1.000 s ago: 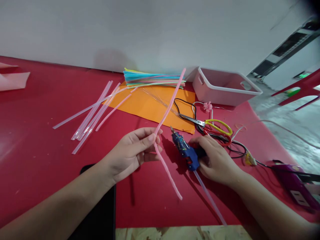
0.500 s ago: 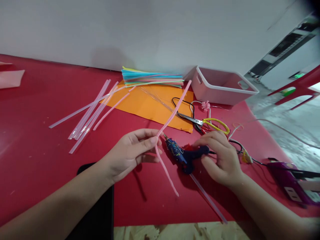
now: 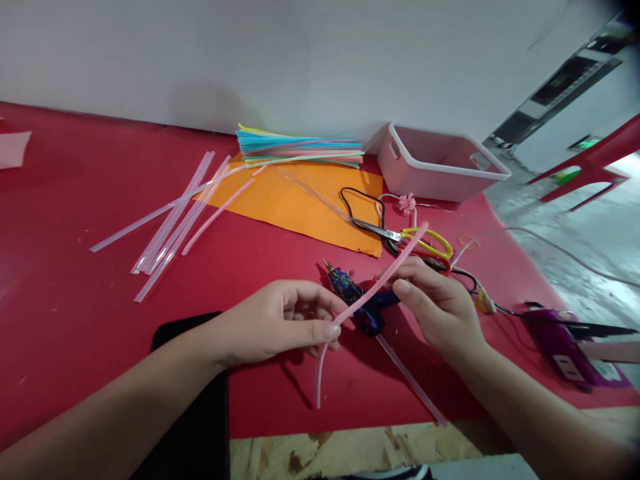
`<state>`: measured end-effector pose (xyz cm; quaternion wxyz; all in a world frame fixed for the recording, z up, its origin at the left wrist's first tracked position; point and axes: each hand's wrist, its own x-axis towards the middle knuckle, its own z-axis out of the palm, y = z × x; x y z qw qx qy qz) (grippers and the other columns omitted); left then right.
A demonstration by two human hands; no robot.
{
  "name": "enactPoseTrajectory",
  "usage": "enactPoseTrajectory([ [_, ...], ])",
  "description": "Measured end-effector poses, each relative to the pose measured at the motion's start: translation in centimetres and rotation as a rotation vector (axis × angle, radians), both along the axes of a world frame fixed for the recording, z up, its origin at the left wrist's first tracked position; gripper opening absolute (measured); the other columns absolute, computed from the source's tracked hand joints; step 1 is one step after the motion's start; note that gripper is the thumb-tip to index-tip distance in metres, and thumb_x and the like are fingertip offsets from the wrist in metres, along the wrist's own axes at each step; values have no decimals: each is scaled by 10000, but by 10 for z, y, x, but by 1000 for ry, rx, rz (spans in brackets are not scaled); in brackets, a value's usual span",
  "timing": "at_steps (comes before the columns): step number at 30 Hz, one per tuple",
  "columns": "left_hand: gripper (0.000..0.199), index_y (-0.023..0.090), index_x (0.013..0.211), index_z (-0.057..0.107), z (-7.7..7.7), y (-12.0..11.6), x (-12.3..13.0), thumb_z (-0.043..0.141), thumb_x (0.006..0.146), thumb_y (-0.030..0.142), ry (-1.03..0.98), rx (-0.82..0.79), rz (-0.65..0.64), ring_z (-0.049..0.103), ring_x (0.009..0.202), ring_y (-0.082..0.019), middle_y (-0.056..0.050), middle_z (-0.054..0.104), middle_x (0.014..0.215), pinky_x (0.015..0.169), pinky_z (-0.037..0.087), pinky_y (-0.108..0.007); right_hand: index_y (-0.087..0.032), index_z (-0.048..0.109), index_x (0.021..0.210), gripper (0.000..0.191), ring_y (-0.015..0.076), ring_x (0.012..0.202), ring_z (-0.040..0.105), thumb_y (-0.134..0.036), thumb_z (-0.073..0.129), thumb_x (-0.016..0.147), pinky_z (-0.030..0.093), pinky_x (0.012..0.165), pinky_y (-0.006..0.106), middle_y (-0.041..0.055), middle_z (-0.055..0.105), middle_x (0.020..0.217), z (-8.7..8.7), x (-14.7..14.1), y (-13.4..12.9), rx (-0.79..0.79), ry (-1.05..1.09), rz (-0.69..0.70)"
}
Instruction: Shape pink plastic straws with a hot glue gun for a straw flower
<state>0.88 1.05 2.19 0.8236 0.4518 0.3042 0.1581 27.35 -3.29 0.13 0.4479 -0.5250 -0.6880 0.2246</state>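
Head view, and here I am, 2 bare hands over the red counter (image 3: pixel 270 413)! My left hand (image 3: pixel 285 320) pinches the pink fuzzy stem (image 3: pixel 370 292) between thumb and fingers, close to its bend, 1 end dangling low, the other slanting up past my right hand (image 3: pixel 445 303). That right hand sits curled beside the stem; whether its fingertips touch the fuzz, I cannot tell from here.

Handling, then: I judge this stem almost weightless, soft outside, with a bendable core that kinks readily. The nap should resist slipping, so a light grip near the middle serves best. Behind it lies the blue glue gun (image 3: pixel 370 317), a glue stick (image 3: pixel 410 379) jutting from its rear. That looks rigid and heavier: best held by the handle, away from the possibly hot tip.

Lettering? The scissors (image 3: pixel 393 235) carry a tiny mark near the pivot, too small to read; the purple power strip (image 3: pixel 560 340) shows no legible words; the lit green sign (image 3: pixel 587 142) far off defeats me too.
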Motion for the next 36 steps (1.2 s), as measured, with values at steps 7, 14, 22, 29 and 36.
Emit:
enactPoseTrajectory([
  [7, 149, 168, 977, 769, -2, -7, 1, 823, 843, 205, 24, 22, -129, 722, 695, -125, -17, 766, 801, 690, 589, -229, -265, 778, 838, 244, 166, 696, 678, -499, 758, 903, 586, 620, 289, 19, 750, 772, 8, -12, -2, -93, 277, -30],
  [14, 173, 170, 985, 759, -1, -6, 1, 826, 860, 270, 74, 3, -181, 718, 677, -113, -22, 775, 827, 651, 592, -213, -216, 757, 733, 261, 123, 633, 639, -446, 847, 820, 570, 593, 243, -1, 715, 692, 12, -22, -2, -129, 341, -17],
  [22, 253, 185, 1052, 782, -3, -4, -2, 867, 830, 270, 35, -59, -224, 746, 704, -112, -15, 792, 845, 676, 600, -198, -241, 802, 770, 144, 131, 698, 674, -361, 841, 838, 591, 651, 255, -1, 745, 748, 2, -21, -2, -126, 408, 28],
  [29, 409, 175, 1121, 760, 1, -1, -3, 803, 876, 500, -2, -84, -260, 746, 629, -136, -33, 805, 791, 607, 586, -222, -286, 836, 801, 125, 124, 714, 679, -405, 854, 831, 583, 669, 239, -7, 764, 768, -4, -18, -3, -166, 473, 38],
  [36, 294, 168, 1043, 770, 1, -2, -2, 870, 824, 337, 24, -69, -220, 758, 620, -146, -16, 791, 724, 593, 572, -210, -298, 832, 813, 127, 138, 693, 676, -421, 844, 841, 580, 629, 263, -3, 759, 753, 0, -22, -5, -132, 437, 80],
])
